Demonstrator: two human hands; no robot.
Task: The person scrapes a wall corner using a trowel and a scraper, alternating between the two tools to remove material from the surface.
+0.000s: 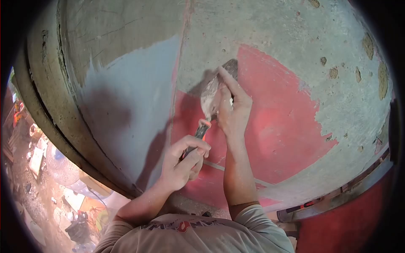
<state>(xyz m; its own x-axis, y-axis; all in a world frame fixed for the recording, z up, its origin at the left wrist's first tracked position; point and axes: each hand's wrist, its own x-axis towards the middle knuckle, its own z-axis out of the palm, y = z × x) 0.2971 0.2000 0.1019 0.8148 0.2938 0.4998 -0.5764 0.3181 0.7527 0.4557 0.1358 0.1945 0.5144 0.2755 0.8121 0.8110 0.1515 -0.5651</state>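
My left hand [184, 162] is wrapped around the black and orange handle of a trowel [209, 101], which points up and away from me toward the wall. Its metal blade carries pale, dusty smears. My right hand [234, 109] is closed against the blade, with the index finger lying along it toward the dark tip and the other fingers curled in. A small white speck shows by those curled fingers. Behind both hands is a wall [270, 101] with a red painted patch, a pale blue patch at left and bare grey plaster above.
Pits and chips [333, 73] mark the plaster at upper right. A grooved edge [46, 114] bounds the wall at left. Beyond it, cluttered ground holds a clear plastic container [63, 166] and scraps. At lower right is a ledge [337, 204] with a dark tool on it, above a red surface.
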